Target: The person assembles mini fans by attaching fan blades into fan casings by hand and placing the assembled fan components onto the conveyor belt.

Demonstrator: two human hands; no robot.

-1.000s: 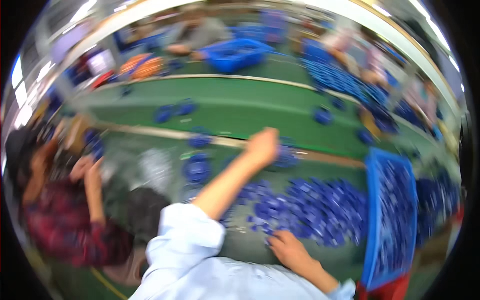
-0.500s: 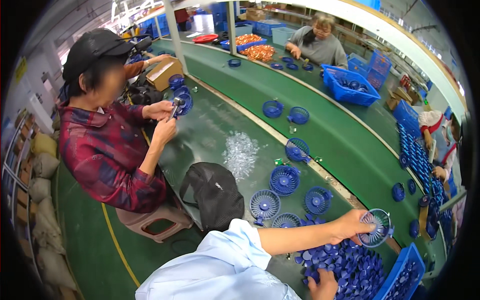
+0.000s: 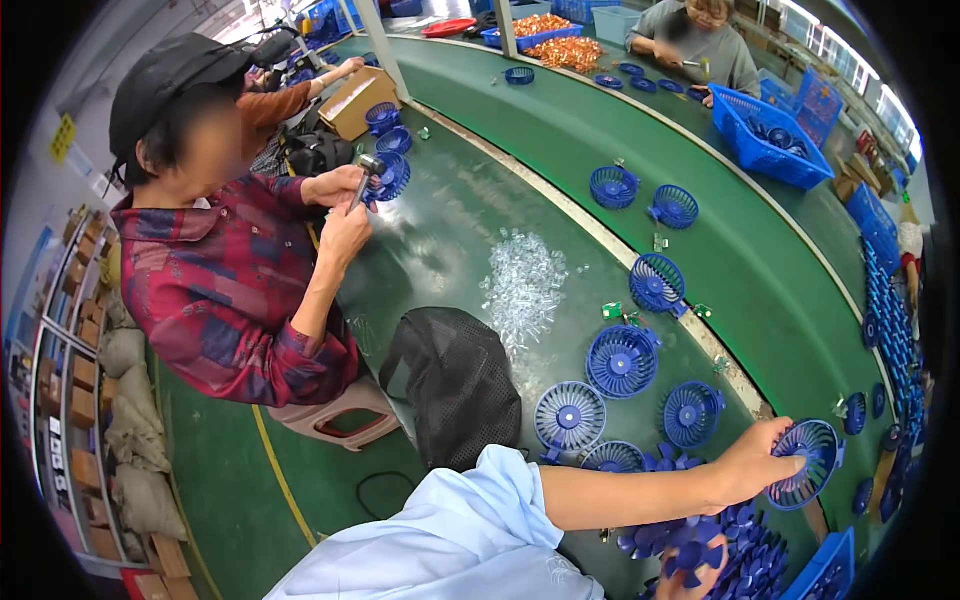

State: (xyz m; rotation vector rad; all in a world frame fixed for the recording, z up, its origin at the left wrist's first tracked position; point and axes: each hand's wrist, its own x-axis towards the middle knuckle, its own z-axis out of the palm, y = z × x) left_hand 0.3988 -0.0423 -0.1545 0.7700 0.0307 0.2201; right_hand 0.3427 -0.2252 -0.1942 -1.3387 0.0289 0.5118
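Dark green bench (image 3: 430,265) runs alongside a green belt (image 3: 560,140), a pale strip between them; shelves line the far left wall. Left hand (image 3: 752,468): fingers closed on the rim of a round blue slatted housing (image 3: 803,464), held tilted near the belt side of the bench, thumb inside. Right hand (image 3: 705,578): partly hidden, fingers gripping a dark blue fan blade (image 3: 692,549) above the blade pile (image 3: 758,548). Blue crate (image 3: 826,570) stands just beside the pile, at lower right. Left of the pile, four more housings sit near one another, the lowest partly covered by the left forearm; another rests on the strip. Small green circuit board (image 3: 612,311) lies near them. Clear parts (image 3: 525,290) form a loose heap, with a black bag (image 3: 455,385) next to it. Seated co-worker (image 3: 235,290) in a checked shirt, at left, holds a hammer (image 3: 368,172) against a blue housing.
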